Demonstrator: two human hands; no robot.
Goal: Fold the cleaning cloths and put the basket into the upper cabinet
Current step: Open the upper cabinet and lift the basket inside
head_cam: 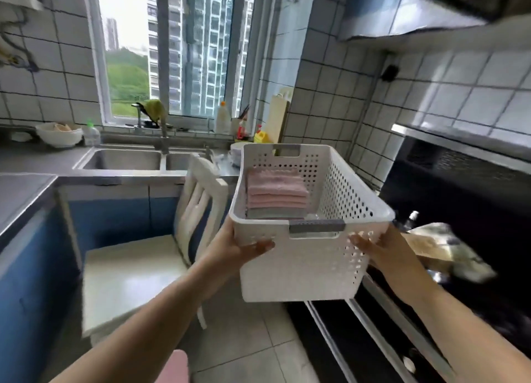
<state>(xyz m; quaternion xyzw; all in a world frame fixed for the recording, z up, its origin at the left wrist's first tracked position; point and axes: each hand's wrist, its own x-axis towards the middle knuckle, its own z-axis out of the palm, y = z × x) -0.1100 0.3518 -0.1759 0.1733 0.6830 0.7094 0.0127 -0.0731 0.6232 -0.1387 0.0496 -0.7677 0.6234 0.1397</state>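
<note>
A white perforated plastic basket [298, 270] with grey handle grips is held up in the air in front of me, above the floor. Inside it, against the left wall, lies a neat stack of folded cleaning cloths [275, 193], pink ones on top and grey-green ones beneath. My left hand [235, 247] grips the basket's near left corner, thumb across the front wall. My right hand [385, 250] grips the near right corner. The underside of an upper cabinet [431, 35] shows at the top right.
A white chair [149, 256] stands below and left of the basket, in front of blue lower cabinets. A double sink [126, 158] with tap sits under the window. Bottles and a cutting board [277, 118] stand behind the basket. A dark stove counter [459, 210] with a bag runs along the right.
</note>
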